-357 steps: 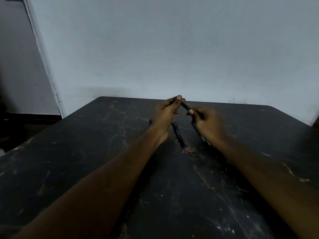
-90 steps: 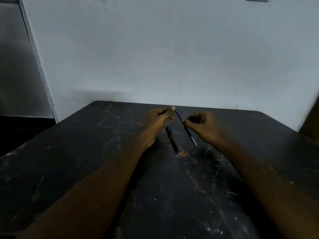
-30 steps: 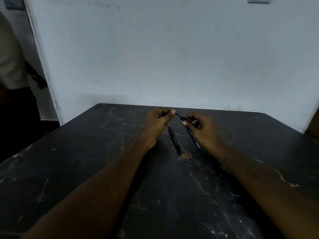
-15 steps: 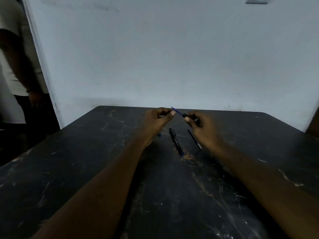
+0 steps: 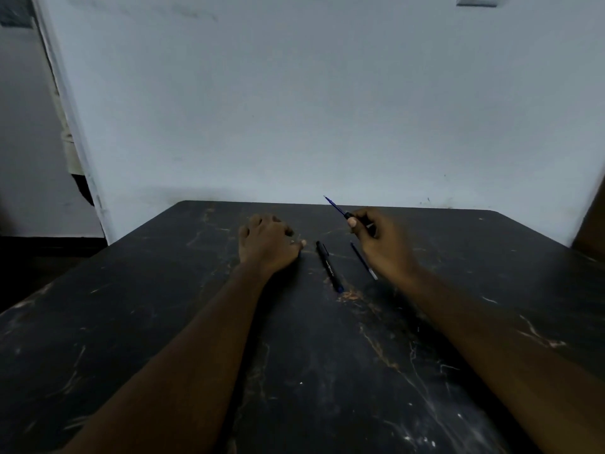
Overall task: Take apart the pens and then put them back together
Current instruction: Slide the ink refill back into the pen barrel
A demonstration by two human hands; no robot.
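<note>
Right grip (image 5: 381, 242) holds refill (image 5: 336, 207), tip aimed up-left.

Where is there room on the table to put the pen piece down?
Bare table lies between the forearms, nearer than the pen, and left of the left hand. Between the hands it is crowded: pen and refill lie beside the right hand.

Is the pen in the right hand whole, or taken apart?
Taken apart: the right hand pinches a black piece, and a thin blue refill juts bare from it, nothing covering its tip.
</note>
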